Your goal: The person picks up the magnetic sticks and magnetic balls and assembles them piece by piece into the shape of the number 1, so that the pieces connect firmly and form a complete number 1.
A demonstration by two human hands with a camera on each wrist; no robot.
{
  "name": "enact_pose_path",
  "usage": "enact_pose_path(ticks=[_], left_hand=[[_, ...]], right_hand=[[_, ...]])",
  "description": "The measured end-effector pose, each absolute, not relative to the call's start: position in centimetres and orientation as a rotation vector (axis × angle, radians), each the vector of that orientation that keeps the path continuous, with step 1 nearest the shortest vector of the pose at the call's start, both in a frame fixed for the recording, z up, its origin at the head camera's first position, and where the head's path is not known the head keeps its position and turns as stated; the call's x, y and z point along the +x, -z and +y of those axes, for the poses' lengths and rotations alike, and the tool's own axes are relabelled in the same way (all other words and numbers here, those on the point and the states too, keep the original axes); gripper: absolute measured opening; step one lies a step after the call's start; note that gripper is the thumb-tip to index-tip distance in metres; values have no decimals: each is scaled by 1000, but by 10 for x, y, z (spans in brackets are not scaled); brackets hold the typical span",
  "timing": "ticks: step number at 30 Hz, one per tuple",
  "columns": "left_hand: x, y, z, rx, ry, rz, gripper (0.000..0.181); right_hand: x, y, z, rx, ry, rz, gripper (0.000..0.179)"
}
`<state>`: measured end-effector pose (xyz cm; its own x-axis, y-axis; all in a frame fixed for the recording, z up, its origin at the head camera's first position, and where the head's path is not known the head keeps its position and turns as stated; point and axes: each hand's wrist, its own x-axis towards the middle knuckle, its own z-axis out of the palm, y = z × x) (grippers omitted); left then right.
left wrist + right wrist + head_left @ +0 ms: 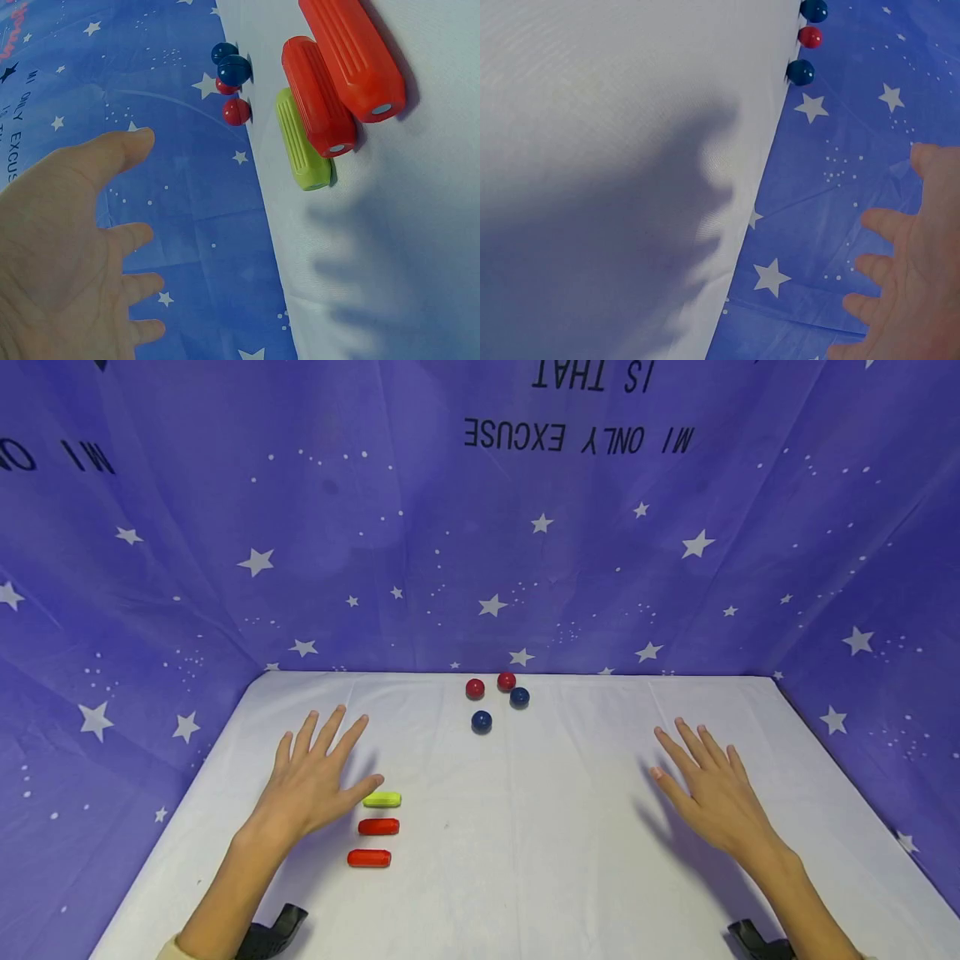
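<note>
Fingers spread, my left hand point(309, 783) hovers over the left side of the white table and holds nothing. Its thumb overlaps the end of a ribbed yellow-green stick point(383, 799) in the head view. Two ribbed red sticks, one point(378, 827) just nearer me and another point(369, 858) nearest, lie roughly parallel to it. In the left wrist view these sticks show flat ends with pale round spots. My right hand point(712, 797) hangs over the right side, also spread and holding nothing, its shadow falling on the cloth.
Near the table's back edge sit two red balls point(475, 689) and two dark blue balls point(482, 722), grouped close together. A purple-blue curtain point(442, 568) with stars and lettering rises behind and along both sides of the white-covered table point(525, 860).
</note>
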<state>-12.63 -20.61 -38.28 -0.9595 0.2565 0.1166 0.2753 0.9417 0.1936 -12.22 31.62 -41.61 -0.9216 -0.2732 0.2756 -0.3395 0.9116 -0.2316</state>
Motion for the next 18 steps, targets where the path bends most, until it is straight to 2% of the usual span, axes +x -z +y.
enact_pose_path(ticks=[10, 18], left_hand=[[-125, 382, -205, -424, 367, -3007, 80], [-118, 382, -205, -549, 699, -2957, 68]], right_hand=[[-123, 415, 316, 458, -489, -2828, 59], [-131, 415, 311, 459, -621, -2835, 50]])
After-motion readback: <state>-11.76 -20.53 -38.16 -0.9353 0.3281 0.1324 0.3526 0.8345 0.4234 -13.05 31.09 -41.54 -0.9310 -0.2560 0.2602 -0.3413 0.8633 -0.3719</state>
